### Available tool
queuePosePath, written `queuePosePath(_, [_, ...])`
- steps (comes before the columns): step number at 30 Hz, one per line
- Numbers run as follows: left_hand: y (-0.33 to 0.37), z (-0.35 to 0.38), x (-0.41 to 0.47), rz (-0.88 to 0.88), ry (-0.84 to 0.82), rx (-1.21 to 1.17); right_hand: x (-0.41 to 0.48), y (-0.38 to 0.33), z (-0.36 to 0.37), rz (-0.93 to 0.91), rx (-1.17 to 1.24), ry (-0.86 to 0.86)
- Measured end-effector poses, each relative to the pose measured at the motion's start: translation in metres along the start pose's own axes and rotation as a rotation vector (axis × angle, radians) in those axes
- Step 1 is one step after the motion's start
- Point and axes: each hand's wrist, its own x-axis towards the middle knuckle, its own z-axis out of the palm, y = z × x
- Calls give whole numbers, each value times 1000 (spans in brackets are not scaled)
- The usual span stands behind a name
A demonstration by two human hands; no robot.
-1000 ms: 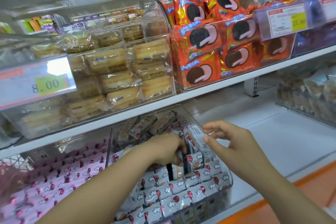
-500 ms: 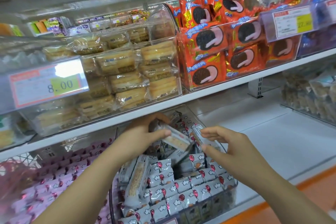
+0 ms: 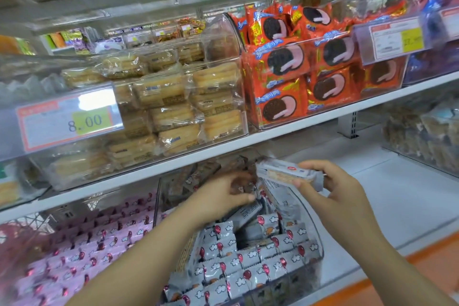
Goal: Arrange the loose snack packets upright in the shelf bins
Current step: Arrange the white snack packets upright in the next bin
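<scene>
A clear bin on the lower shelf holds several grey snack packets printed with red balloons and clouds; the front rows stand upright, those at the back lie jumbled. My right hand grips one grey packet above the bin's back right, held flat. My left hand reaches into the jumbled packets at the back of the bin, fingers spread and slightly blurred, thumb near a loose packet.
A bin of pink packets sits left of the grey bin. The shelf above carries bins of yellow biscuits and orange cookie packs with price tags. Bare white shelf lies to the right, with an orange floor edge beyond.
The packet passed from my left hand to my right, which now holds it. My left hand moved back down toward the jumbled packets at the bin's rear.
</scene>
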Motion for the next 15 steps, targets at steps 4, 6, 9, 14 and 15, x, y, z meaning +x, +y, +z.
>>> queuePosePath(4, [1, 13, 19, -6, -100, 332, 1, 4, -1, -9, -15, 51])
queuePosePath(6, [2, 18, 25, -7, -117, 457, 1, 3, -1, -19, -21, 55])
queuePosePath(9, [0, 26, 31, -22, -120, 544, 0, 1, 0, -24, -28, 53])
queuePosePath(14, [-6, 22, 31, 9, -65, 478, 0, 1, -1, -26, -29, 49])
queuePosePath(15, [-7, 20, 30, 12, -62, 452, -1, 1, 0, -28, -31, 47])
